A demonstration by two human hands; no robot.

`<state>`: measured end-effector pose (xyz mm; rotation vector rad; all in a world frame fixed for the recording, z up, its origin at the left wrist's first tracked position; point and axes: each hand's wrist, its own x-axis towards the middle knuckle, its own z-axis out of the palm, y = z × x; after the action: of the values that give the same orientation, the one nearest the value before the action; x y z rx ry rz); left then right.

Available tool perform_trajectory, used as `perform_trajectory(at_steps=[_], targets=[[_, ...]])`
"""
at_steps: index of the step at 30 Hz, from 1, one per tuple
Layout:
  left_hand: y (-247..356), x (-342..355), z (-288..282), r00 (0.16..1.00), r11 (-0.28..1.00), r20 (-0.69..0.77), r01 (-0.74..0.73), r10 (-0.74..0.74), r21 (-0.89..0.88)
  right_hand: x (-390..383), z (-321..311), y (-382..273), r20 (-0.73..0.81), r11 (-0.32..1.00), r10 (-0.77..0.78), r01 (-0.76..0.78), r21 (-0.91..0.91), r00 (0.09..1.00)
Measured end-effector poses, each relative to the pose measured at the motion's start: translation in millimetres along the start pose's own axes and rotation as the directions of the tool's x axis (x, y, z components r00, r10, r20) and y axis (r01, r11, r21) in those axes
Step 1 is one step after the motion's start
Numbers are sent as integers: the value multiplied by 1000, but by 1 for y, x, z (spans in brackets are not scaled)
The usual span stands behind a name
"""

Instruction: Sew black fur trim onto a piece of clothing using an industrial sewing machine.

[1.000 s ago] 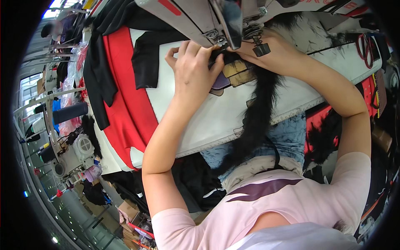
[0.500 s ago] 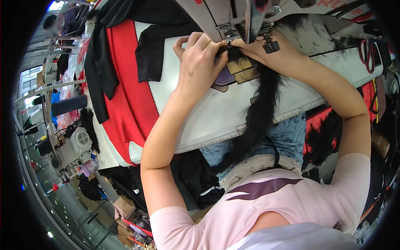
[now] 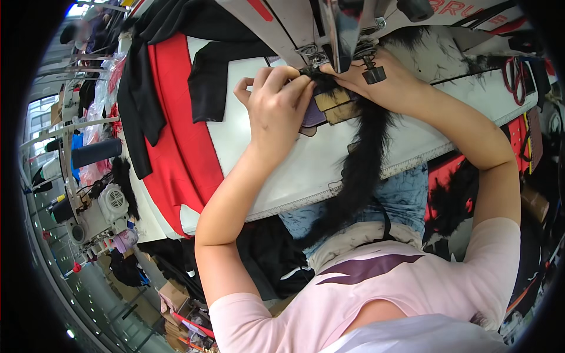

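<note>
A long strip of black fur trim (image 3: 368, 147) runs from under the sewing machine (image 3: 288, 29) down over the table edge onto my lap. My left hand (image 3: 276, 106) pinches the trim's upper end between thumb and forefinger, just in front of the presser foot area; the other fingers are curled. Close by on the right, my right hand (image 3: 382, 82) has its fingertips on the same fur, partly covered by the machine's black knob (image 3: 374, 75). Between the hands, tan blocks (image 3: 335, 107) and a purple piece (image 3: 313, 116) lie on the machine bed. The needle point is hidden.
Red fabric (image 3: 182, 129) and black fabric (image 3: 141, 88) drape over the table's left side. Red-handled scissors (image 3: 514, 82) lie at the right. A measuring tape edge (image 3: 406, 167) lines the white table's front. Loose fur tufts lie behind my right hand.
My left hand has drawn slightly left and down from the needle area, its thumb now meeting the forefinger on the fur. The right hand stays by the machine. The whole view has shifted slightly.
</note>
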<state>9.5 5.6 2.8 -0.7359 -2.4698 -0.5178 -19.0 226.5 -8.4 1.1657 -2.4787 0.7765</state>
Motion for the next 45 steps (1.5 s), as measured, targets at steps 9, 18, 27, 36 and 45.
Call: perform_trajectory(at_steps=[9, 18, 27, 36, 45], targets=[[1, 4, 3, 1000, 999, -18, -18, 18, -28, -1, 3, 2, -57, 1000, -12, 13, 18, 998], [2, 1, 2, 999, 999, -9, -35, 35, -2, 1, -3, 3, -43, 999, -16, 18, 51, 999], [3, 1, -2, 994, 989, -23, -107, 110, 105, 7, -13, -7, -75, 994, -107, 109, 22, 991], [2, 6, -1, 994, 997, 81, -72, 70, 22, -3, -1, 5, -13, 996, -90, 90, -26, 996], [1, 6, -7, 995, 995, 52, -88, 86, 52, 2, -5, 3, 21, 995, -18, 16, 100, 1000]])
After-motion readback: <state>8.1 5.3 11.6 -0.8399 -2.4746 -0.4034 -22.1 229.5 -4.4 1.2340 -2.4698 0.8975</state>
